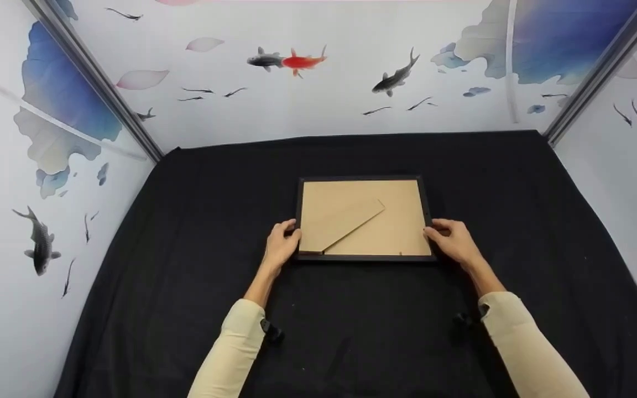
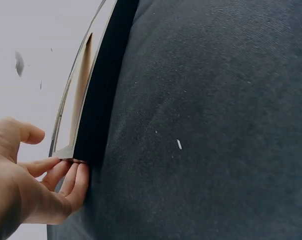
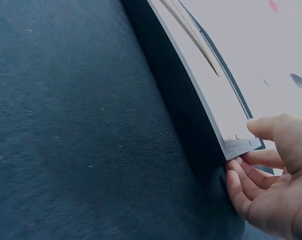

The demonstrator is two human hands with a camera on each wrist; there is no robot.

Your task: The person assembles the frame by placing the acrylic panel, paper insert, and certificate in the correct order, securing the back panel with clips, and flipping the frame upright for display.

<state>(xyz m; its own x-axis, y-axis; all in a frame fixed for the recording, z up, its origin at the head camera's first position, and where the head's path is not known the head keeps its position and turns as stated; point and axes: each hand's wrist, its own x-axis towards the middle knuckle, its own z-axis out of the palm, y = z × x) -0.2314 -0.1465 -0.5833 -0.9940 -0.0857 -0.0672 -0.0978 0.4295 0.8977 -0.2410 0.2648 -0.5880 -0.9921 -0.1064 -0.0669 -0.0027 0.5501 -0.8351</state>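
Note:
A picture frame (image 1: 365, 258) with a thin black border lies back side up, showing its tan backing board (image 1: 401, 232). A tan stand flap (image 1: 343, 225) runs slantwise across the board, from the lower left toward the upper middle. My left hand (image 1: 281, 243) holds the left side; in the left wrist view its fingers (image 2: 73, 185) touch the outer edge and the thumb stands slightly off. On the right side, my right hand (image 1: 454, 241) grips the border, its thumb at the upper edge and its other fingers (image 3: 240, 187) against the outer edge. The frame's front is hidden.
A black cloth (image 1: 351, 326) covers the table under the frame. White panels (image 1: 340, 110) printed with fish and leaves enclose the back and both sides, joined by grey metal posts (image 1: 103, 83). Small pale specks dot the cloth.

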